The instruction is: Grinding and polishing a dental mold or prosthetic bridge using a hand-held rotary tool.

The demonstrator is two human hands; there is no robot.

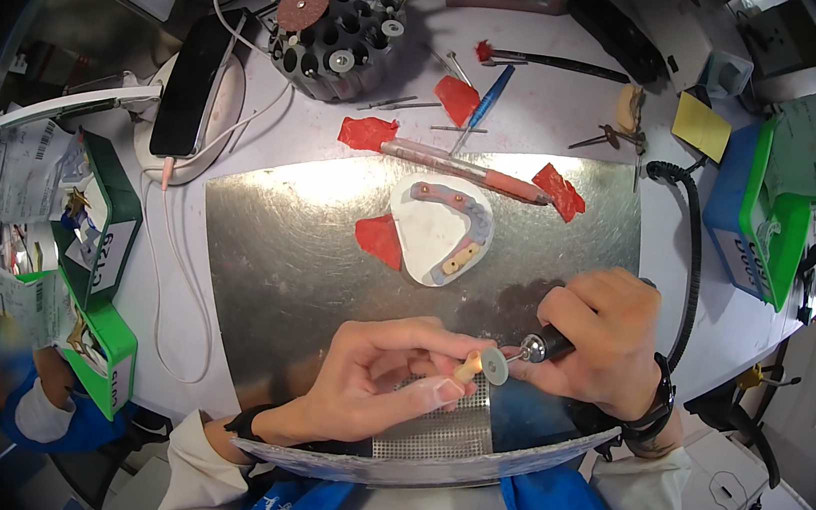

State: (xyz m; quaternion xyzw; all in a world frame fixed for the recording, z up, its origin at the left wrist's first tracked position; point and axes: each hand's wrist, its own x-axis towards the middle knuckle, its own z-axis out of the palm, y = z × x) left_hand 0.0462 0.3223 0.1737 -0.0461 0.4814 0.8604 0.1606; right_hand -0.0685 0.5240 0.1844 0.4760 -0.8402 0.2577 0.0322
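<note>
My left hand (384,373) pinches a small cream-coloured dental piece (466,369) between thumb and fingers. My right hand (605,338) is wrapped round a black rotary handpiece (551,342) with a silver nose. A thin grey disc (495,366) on its shank stands right beside the dental piece; whether they touch I cannot tell. Beyond the hands, a white plaster dental model (428,232) lies on the metal sheet (290,232), with a grey and pink arch and a few cream teeth along it.
A round bur holder (337,40) stands at the back left, near a phone (194,85) on a white stand. Red wax pieces (378,239) and a long clear-and-pink pen (463,169) lie around the model. Bins (750,213) flank both sides. A coiled cord (695,258) runs at right.
</note>
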